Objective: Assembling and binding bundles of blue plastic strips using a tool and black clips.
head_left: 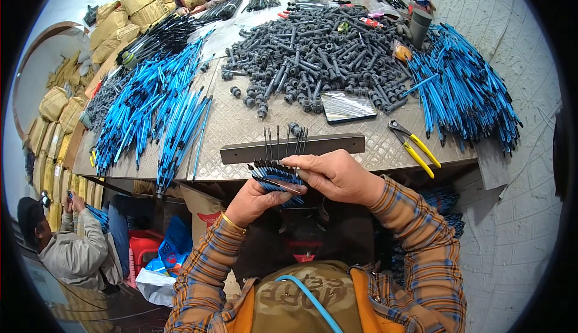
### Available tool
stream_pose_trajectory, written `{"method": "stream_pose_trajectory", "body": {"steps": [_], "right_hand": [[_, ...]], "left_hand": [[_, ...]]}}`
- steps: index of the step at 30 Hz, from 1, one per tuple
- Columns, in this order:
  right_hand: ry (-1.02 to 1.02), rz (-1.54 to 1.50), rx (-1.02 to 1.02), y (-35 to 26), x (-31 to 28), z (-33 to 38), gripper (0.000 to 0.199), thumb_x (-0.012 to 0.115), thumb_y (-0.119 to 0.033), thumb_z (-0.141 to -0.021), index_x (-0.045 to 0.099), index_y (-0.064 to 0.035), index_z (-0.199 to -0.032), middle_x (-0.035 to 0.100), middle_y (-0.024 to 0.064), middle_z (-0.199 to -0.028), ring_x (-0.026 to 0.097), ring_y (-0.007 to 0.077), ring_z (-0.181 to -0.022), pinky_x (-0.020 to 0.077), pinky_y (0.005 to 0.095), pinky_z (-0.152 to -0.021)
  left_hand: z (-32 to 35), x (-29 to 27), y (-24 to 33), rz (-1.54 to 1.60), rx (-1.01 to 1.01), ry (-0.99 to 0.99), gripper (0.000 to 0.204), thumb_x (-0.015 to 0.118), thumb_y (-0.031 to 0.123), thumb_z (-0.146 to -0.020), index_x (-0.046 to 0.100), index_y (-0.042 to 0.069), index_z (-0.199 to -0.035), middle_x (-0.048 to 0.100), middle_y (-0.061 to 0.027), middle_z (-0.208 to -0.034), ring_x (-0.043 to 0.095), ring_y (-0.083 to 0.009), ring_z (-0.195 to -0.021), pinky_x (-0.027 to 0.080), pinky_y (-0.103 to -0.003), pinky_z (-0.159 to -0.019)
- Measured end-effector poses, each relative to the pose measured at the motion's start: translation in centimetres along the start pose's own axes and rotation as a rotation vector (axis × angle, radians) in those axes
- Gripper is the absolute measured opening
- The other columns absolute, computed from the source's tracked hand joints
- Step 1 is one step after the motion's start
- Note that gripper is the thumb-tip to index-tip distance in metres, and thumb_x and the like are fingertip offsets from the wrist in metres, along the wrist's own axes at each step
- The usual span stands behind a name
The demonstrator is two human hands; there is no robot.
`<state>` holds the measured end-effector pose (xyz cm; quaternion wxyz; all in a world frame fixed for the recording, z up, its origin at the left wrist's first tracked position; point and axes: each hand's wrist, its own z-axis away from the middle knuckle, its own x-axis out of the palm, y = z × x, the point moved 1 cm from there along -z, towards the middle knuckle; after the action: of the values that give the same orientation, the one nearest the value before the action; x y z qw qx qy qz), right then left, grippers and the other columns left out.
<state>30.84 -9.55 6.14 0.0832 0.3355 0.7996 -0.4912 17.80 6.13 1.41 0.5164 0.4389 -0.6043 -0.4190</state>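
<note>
left hand [257, 200] palm hidden behind blue-black bundle [274, 175].

One head-worn fisheye view looks steeply down from close above the near edge of the grey embossed metal worktop [241, 122]. It faces across to the far edge, where straight lines bend.

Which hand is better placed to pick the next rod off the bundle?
Right. The right hand lies over the bundle, fingertips at its rod ends, while the left hand cradles it from below.

Even, bright, cool light falls on the tabletop [241, 122] beyond the hands, with soft shadows beneath it and strong fisheye bending and black vignette at the rim.
</note>
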Motion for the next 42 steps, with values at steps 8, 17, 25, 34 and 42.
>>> {"method": "stream_pose_trajectory", "body": {"steps": [8, 17, 25, 34, 42], "right_hand": [[-0.002, 0.374, 0.027, -2.5, -0.5, -0.1, 0.032, 0.056, -0.004, -0.081, 0.058, -0.005, -0.113, 0.062, 0.0069, -0.067, 0.05, 0.0201, -0.044, 0.0395, 0.0284, -0.043], [-0.026, 0.397, 0.09, -2.9, -0.4, -0.2, 0.031, 0.053, -0.008, -0.084, 0.058, -0.0065, -0.114, 0.062, 0.0074, -0.067, 0.049, 0.0179, -0.044, 0.039, 0.0276, -0.044], [0.077, -0.157, 0.219, -1.4, 1.2, 0.6, 0.031, 0.054, -0.011, -0.084, 0.058, -0.0079, -0.114, 0.061, 0.0077, -0.065, 0.045, 0.0155, -0.044, 0.0372, 0.0271, -0.044], [-0.212, 0.2, 0.085, -1.9, -1.8, -1.2, 0.031, 0.058, -0.012, -0.082, 0.061, -0.0106, -0.113, 0.058, 0.0067, -0.06, 0.042, 0.0167, -0.042, 0.0357, 0.0272, -0.043], [-0.087, 0.252, 0.083, -1.7, -0.4, -0.6, 0.032, 0.06, -0.011, -0.079, 0.062, -0.0126, -0.111, 0.059, 0.006, -0.06, 0.044, 0.0178, -0.041, 0.0366, 0.0282, -0.043]], "left_hand": [[0.2, 0.2, 0.3, -0.07, -0.048, 0.037, 0.023, 0.06, 0.004, -0.083, 0.063, 0.002, -0.106, 0.065, -0.0074, -0.105, 0.06, -0.0144, -0.093, 0.044, -0.023, -0.087], [0.1, 0.3, 0.4, -0.089, -0.021, 0.01, 0.023, 0.059, 0.002, -0.084, 0.063, 0.003, -0.107, 0.064, -0.0064, -0.106, 0.059, -0.0126, -0.092, 0.045, -0.021, -0.083], [0.5, 0.1, 0.1, -0.058, -0.073, -0.008, 0.022, 0.058, 0.001, -0.084, 0.063, 0.002, -0.106, 0.064, -0.0072, -0.107, 0.058, -0.0125, -0.094, 0.045, -0.021, -0.084], [-0.1, 0.8, 0.4, -0.065, -0.067, -0.025, 0.021, 0.058, 0.001, -0.084, 0.064, 0.001, -0.104, 0.064, -0.0061, -0.104, 0.059, -0.0122, -0.091, 0.045, -0.022, -0.082], [0.2, 0.0, -0.1, -0.198, -0.093, -0.048, 0.02, 0.058, 0.003, -0.085, 0.065, 0.001, -0.103, 0.065, -0.0048, -0.1, 0.059, -0.0115, -0.087, 0.046, -0.022, -0.079]]}}
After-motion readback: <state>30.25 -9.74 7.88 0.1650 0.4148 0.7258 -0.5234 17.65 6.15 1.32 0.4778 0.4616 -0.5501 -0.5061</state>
